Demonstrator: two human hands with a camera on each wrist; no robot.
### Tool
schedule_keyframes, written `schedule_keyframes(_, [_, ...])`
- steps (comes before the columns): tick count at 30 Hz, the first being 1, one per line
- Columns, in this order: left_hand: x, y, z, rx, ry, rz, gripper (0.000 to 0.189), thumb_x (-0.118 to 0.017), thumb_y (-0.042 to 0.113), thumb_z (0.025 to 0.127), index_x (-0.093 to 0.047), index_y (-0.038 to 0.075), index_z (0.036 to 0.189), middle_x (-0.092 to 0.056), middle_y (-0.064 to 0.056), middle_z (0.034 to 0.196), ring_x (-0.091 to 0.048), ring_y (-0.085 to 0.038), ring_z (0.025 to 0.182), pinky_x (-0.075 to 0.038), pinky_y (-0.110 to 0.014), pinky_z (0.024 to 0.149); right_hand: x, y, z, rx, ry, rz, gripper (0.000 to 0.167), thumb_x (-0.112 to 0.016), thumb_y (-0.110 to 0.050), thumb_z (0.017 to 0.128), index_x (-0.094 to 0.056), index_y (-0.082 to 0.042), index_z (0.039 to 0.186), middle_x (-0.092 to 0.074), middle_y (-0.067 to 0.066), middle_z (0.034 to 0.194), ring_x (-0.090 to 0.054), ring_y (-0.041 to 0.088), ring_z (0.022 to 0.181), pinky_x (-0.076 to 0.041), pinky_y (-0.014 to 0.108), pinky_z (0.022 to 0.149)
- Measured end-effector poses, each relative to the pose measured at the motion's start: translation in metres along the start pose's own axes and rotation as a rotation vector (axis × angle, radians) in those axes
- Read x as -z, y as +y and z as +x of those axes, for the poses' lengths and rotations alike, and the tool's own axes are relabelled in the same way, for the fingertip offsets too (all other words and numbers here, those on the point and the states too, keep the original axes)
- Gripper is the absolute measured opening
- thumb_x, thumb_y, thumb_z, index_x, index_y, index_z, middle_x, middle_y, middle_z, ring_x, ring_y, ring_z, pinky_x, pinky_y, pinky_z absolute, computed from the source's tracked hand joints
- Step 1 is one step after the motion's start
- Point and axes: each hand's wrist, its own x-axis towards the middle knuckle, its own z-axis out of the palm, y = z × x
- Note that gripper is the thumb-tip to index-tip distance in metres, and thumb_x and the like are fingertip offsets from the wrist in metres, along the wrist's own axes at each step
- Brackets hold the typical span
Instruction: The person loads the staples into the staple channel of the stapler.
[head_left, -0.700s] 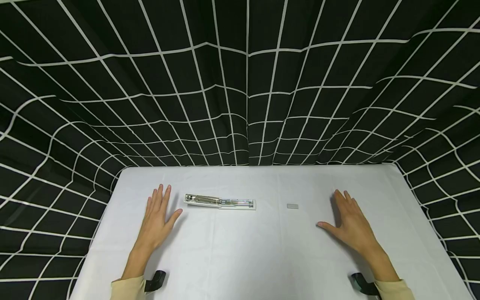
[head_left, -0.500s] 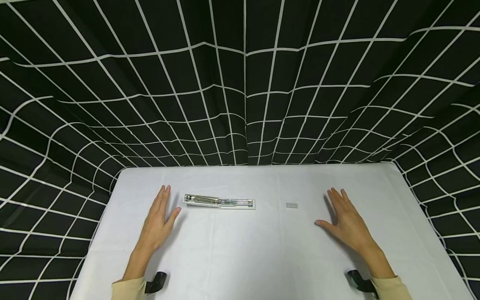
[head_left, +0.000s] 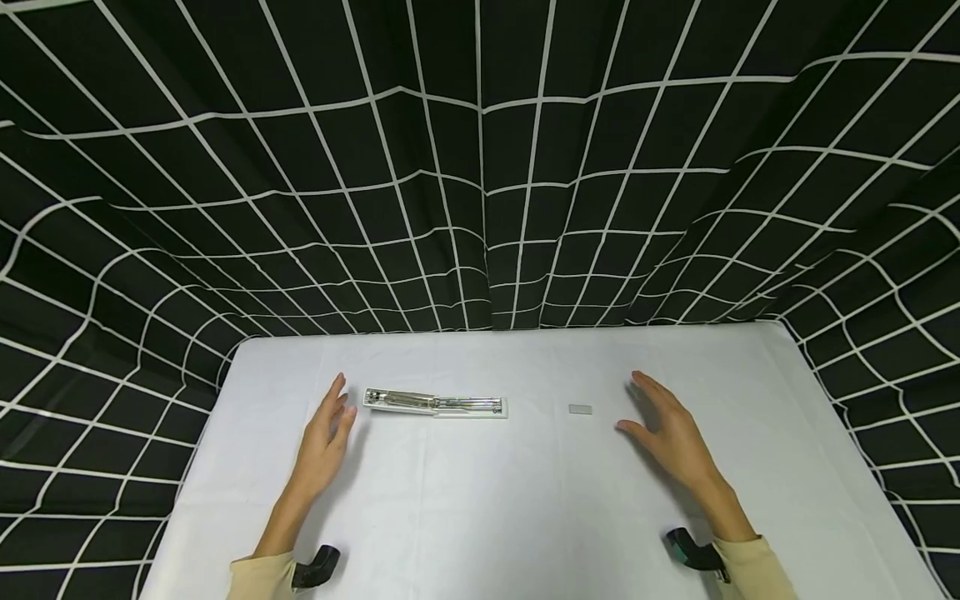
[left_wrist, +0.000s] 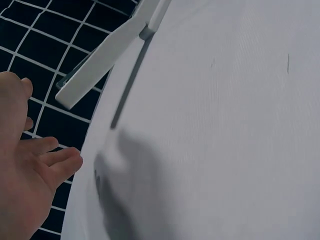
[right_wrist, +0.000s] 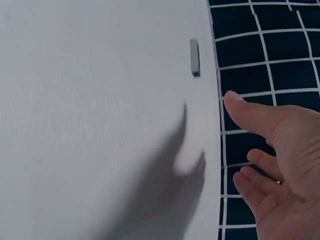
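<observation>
though opened flat, white stapler [head_left: 435, 403]

The head camera sits up high and looks forward and down. It sees the whole white table [head_left: 480, 500], both hands and the black curtain [head_left: 480, 167] with white lines behind. It is the far view. The left wrist camera is close to the table top and looks along past the left hand [left_wrist: 22, 175] to the stapler [left_wrist: 107, 55] (tipped in this view, so the table looks tilted). The right wrist camera is also low and close, and looks past the right hand [right_wrist: 280, 165] to the small grey block [right_wrist: 194, 57]. The head view shares the stapler [head_left: 435, 403] with the left wrist view, and the block [head_left: 580, 409] with the right wrist view.
</observation>
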Motion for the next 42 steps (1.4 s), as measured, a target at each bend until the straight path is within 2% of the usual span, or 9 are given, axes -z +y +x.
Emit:
schedule_keyframes(4, [-0.004, 0.000, 0.001, 0.007, 0.017, -0.089, 0.058, -0.043, 0.016, 0.106, -0.015, 0.010, 0.157, -0.032, -0.024, 0.153, -0.043, -0.044, 0.133, -0.044, -0.032, 0.110, -0.008, -0.002, 0.002, 0.012, 0.008, 0.019, 0.074, -0.084, -0.006, 0.075, -0.049, 0.002, 0.139, -0.060, 0.021, 0.129, -0.059, 0.041, 0.114, -0.050, 0.051, 0.095])
schedule_keyframes(8, [-0.010, 0.002, 0.002, 0.045, 0.020, -0.291, 0.061, -0.040, 0.015, 0.107, -0.006, 0.009, 0.157, -0.032, -0.028, 0.151, -0.046, -0.045, 0.128, -0.041, -0.010, 0.103, -0.013, -0.003, 0.003, 0.032, 0.016, 0.087, 0.068, -0.084, 0.002, 0.073, -0.054, 0.005, 0.134, -0.069, 0.016, 0.107, -0.068, 0.030, 0.091, -0.057, 0.030, 0.081])
schedule_keyframes(12, [-0.013, 0.006, 0.001, 0.107, 0.033, -0.462, 0.061, -0.036, 0.014, 0.108, 0.000, 0.004, 0.156, -0.032, -0.031, 0.150, -0.056, -0.029, 0.121, -0.046, -0.022, 0.104, -0.016, -0.004, 0.003, 0.017, 0.003, 0.195, 0.062, -0.081, 0.007, 0.075, -0.055, 0.006, 0.131, -0.070, 0.016, 0.103, -0.069, 0.026, 0.082, -0.056, 0.013, 0.072])
schedule_keyframes(17, [-0.013, 0.010, 0.001, 0.177, 0.053, -0.649, 0.060, -0.039, 0.013, 0.107, -0.007, 0.001, 0.156, -0.033, -0.033, 0.148, -0.062, -0.007, 0.108, -0.047, -0.036, 0.105, -0.020, -0.006, 0.004, -0.030, -0.016, 0.308, 0.053, -0.076, 0.007, 0.079, -0.057, 0.006, 0.129, -0.070, 0.019, 0.101, -0.070, 0.017, 0.082, -0.055, 0.011, 0.065])
schedule_keyframes(23, [-0.016, 0.009, 0.003, 0.217, 0.080, -0.739, 0.052, -0.044, 0.008, 0.105, -0.024, -0.008, 0.150, -0.035, -0.035, 0.146, -0.064, -0.008, 0.106, -0.046, -0.039, 0.105, -0.026, -0.009, 0.007, -0.057, -0.017, 0.347, 0.047, -0.075, 0.007, 0.082, -0.059, 0.006, 0.126, -0.071, 0.019, 0.099, -0.069, 0.009, 0.084, -0.055, 0.010, 0.068])
schedule_keyframes(29, [-0.022, 0.004, 0.004, 0.241, 0.122, -0.827, 0.055, -0.044, 0.004, 0.104, -0.019, -0.006, 0.152, -0.036, -0.035, 0.144, -0.066, -0.011, 0.103, -0.048, -0.041, 0.103, -0.037, -0.010, 0.012, -0.060, -0.018, 0.391, 0.049, -0.074, 0.015, 0.077, -0.059, 0.011, 0.123, -0.070, 0.023, 0.101, -0.069, 0.028, 0.086, -0.057, 0.012, 0.071])
schedule_keyframes(33, [-0.026, -0.001, 0.005, 0.266, 0.151, -0.898, 0.054, -0.043, 0.003, 0.104, -0.020, -0.006, 0.152, -0.047, -0.025, 0.136, -0.066, -0.016, 0.101, -0.048, -0.046, 0.102, -0.043, -0.013, 0.015, -0.060, -0.017, 0.393, 0.049, -0.074, 0.017, 0.076, -0.060, 0.011, 0.122, -0.070, 0.024, 0.101, -0.067, 0.035, 0.089, -0.057, 0.013, 0.071])
schedule_keyframes(37, [-0.031, -0.003, 0.007, 0.282, 0.167, -0.955, 0.049, -0.043, 0.003, 0.104, -0.026, -0.009, 0.149, -0.056, -0.011, 0.124, -0.066, -0.019, 0.102, -0.048, -0.048, 0.102, -0.046, -0.015, 0.017, -0.069, -0.008, 0.357, 0.046, -0.076, 0.015, 0.075, -0.063, 0.009, 0.120, -0.071, 0.020, 0.099, -0.068, 0.031, 0.086, -0.056, 0.012, 0.068])
schedule_keyframes(42, [-0.037, -0.002, 0.011, 0.296, 0.189, -0.984, 0.048, -0.046, 0.006, 0.103, -0.032, -0.013, 0.145, -0.061, -0.009, 0.122, -0.066, -0.019, 0.107, -0.051, -0.045, 0.101, -0.048, -0.015, 0.017, -0.074, 0.003, 0.280, 0.043, -0.078, 0.010, 0.076, -0.066, 0.003, 0.117, -0.074, 0.013, 0.096, -0.067, 0.013, 0.079, -0.053, 0.009, 0.062])
